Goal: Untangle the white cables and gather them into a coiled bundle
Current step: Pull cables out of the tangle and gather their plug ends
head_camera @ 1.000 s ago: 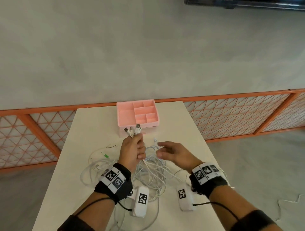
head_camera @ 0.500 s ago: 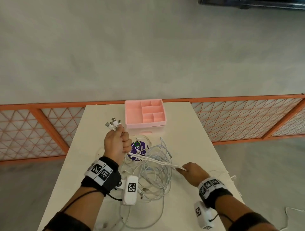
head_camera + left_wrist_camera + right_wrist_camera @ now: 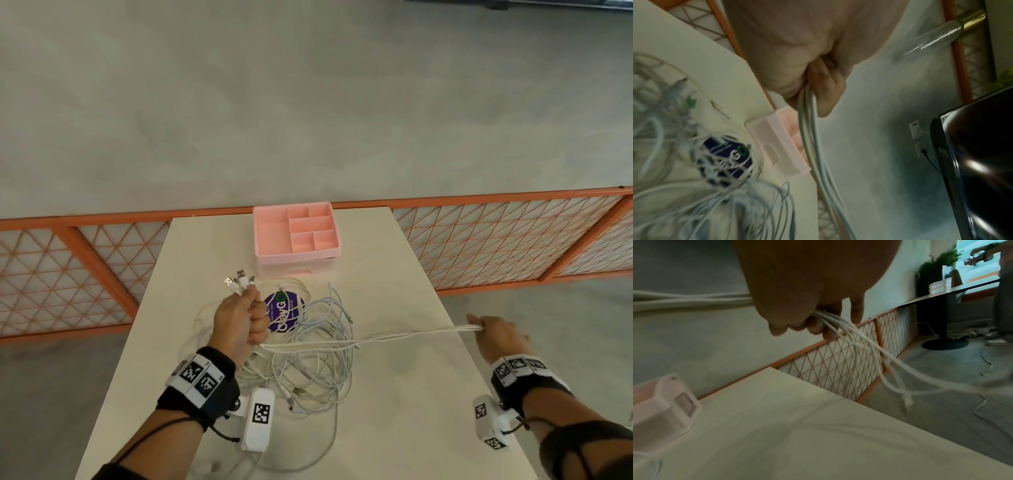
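Observation:
A tangle of white cables (image 3: 315, 356) lies on the table in front of me. My left hand (image 3: 245, 320) is a fist round several cable ends, and their USB plugs (image 3: 238, 279) stick up out of it. In the left wrist view the cables (image 3: 807, 129) run down from that fist (image 3: 818, 84). From the fist a taut bunch of strands (image 3: 411, 334) runs right to my right hand (image 3: 493, 330), past the table's right edge. The right hand (image 3: 813, 321) pinches those strands (image 3: 863, 340), which trail loose beyond the fingers.
A pink compartment box (image 3: 296, 234) stands at the table's far end, close behind the left hand. A round purple sticker (image 3: 284, 311) lies under the cables. An orange lattice fence (image 3: 496, 246) runs behind the white table (image 3: 394, 428). A loose cable lies on the floor (image 3: 982, 402).
My right hand took hold of the strands near the left fist and slid far to the right along them, drawing them taut. The left fist shifted a little left, still holding the plugs.

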A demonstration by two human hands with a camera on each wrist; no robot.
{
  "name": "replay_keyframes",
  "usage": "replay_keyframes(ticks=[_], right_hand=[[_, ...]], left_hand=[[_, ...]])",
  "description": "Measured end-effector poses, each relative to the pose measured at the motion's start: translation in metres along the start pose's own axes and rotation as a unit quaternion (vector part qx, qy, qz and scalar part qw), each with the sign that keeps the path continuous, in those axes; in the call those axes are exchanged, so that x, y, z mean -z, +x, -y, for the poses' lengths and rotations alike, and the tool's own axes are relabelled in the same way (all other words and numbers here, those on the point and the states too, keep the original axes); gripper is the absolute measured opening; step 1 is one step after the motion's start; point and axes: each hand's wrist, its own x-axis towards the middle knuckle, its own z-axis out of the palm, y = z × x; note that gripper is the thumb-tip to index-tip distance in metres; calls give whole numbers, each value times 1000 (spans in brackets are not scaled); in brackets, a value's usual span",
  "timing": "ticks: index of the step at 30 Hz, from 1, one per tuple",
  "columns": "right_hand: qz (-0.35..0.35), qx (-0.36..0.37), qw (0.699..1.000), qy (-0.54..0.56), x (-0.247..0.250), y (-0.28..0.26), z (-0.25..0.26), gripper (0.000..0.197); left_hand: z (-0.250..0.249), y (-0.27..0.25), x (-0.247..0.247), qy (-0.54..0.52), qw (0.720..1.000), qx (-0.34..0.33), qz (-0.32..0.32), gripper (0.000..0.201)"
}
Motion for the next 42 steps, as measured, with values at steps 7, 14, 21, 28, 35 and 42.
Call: replay_keyframes(ticks=[7,14,21,28,35,42], right_hand=[[17,-65,998,2,-40,-9,-13,52],[198,-91,975,-44,-87,-24,-17,55],[103,136,962,213,-23,-53,95,33],[227,360,841,333,14,-137,224,42],[186,423,845,269,2,-163,256,29],[318,322,801,392,-31,-179,257,62]], left_hand=[[47,-23,-7,94,993,60,43,31],[63,-23,-10,91,989,83,79,29],[80,-22,-12,127,984,74,100,29],[82,-28,-17,205,970,42,125,34],[90,-17,19,281,954,17,106,15],[85,-31,23,118,992,29,13,22]])
